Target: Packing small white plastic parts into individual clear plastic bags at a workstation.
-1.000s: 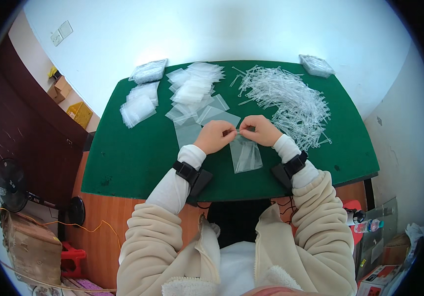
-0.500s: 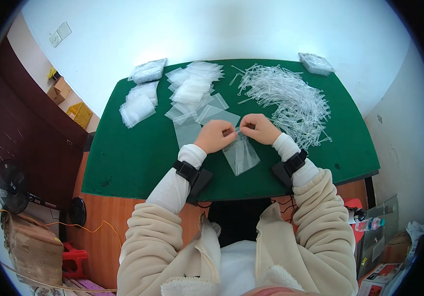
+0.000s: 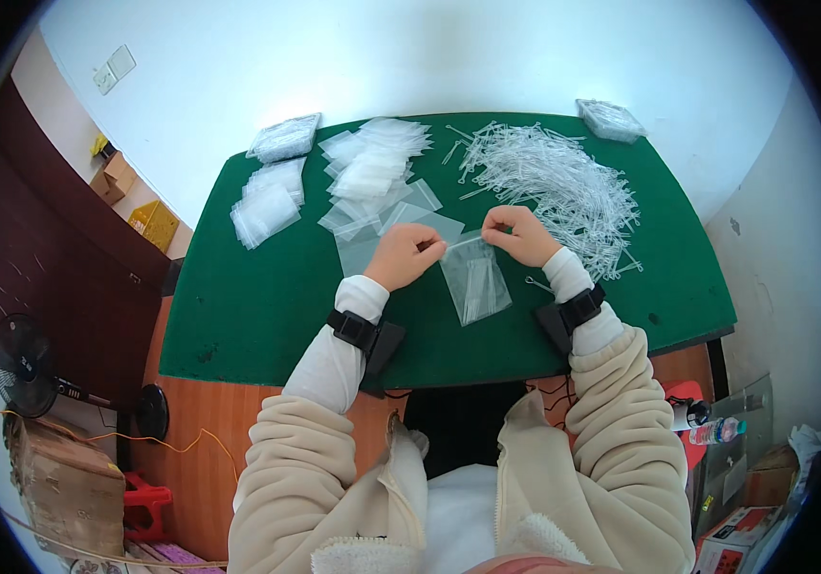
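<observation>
Between my two hands hangs a clear zip bag (image 3: 475,287) with several thin clear plastic pieces inside. My left hand (image 3: 406,256) pinches the bag's upper left corner between thumb and fingers. At the upper right corner, my right hand (image 3: 520,236) grips the bag's top edge in a pinch. Beyond the hands lies a spread of flat, clear zip bags (image 3: 372,177). To the right is a big heap of slender clear plastic pieces with looped ends (image 3: 563,191). One loose looped piece (image 3: 536,283) rests by my right wrist.
On the green table (image 3: 267,316), a smaller stack of bags (image 3: 267,203) lies at left. Filled clear packs stand in the far left (image 3: 284,139) and far right (image 3: 611,121) corners. A white wall rises behind. A fan (image 3: 28,354) stands on the floor at left.
My hands have moved apart along the bag's top edge. My right hand went up and to the right, and the bag shifted slightly that way. The loose piece by my right wrist now shows.
</observation>
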The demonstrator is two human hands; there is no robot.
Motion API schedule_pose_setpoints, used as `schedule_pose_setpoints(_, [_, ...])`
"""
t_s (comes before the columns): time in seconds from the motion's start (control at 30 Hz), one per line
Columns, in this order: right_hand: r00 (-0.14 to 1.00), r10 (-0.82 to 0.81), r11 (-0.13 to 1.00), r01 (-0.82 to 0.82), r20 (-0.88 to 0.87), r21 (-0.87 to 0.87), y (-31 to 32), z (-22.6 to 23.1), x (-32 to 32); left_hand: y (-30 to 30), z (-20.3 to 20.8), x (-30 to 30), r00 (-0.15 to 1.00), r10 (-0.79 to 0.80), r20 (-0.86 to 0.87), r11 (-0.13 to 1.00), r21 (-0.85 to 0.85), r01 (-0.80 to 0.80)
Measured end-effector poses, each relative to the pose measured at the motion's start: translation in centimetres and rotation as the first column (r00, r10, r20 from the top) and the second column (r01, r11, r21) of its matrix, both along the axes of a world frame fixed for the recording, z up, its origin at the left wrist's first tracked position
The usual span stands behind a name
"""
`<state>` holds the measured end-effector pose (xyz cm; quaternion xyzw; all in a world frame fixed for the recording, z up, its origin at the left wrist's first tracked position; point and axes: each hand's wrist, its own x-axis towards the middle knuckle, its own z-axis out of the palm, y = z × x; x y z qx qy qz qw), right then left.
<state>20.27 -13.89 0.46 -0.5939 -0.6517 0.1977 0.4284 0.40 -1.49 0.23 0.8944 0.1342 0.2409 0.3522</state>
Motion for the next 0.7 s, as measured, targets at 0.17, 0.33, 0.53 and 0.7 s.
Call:
schedule_pose_setpoints(0.17, [0.998, 0.041, 0.998, -0.044, 0.055, 0.055, 0.1, -0.2, -0.8, 0.0, -0.5, 0.2, 1.000, -0.011, 0.019, 0.997, 0.078, 0.010])
schedule_pose_setpoints(0.33, [0.968, 0.116, 0.985, -0.141, 0.221, 0.100, 0.5, -0.7, -2.6, -0.9, -1.4, 1.0, 0.987, -0.135, 0.088, 0.972, 0.205, 0.115])
schedule_pose_setpoints(0.53, [0.985, 0.080, 0.997, -0.076, 0.150, -0.030, 0.2, -0.2, -1.1, -0.5, -0.9, 0.9, 0.996, -0.090, 0.029, 0.980, 0.182, 0.083])
schedule_pose_setpoints(0.7, [0.999, -0.011, 1.000, 0.011, 0.030, 0.012, 0.0, 0.0, 0.2, 0.1, -0.7, 0.3, 1.000, -0.005, 0.027, 1.000, 0.028, 0.004])
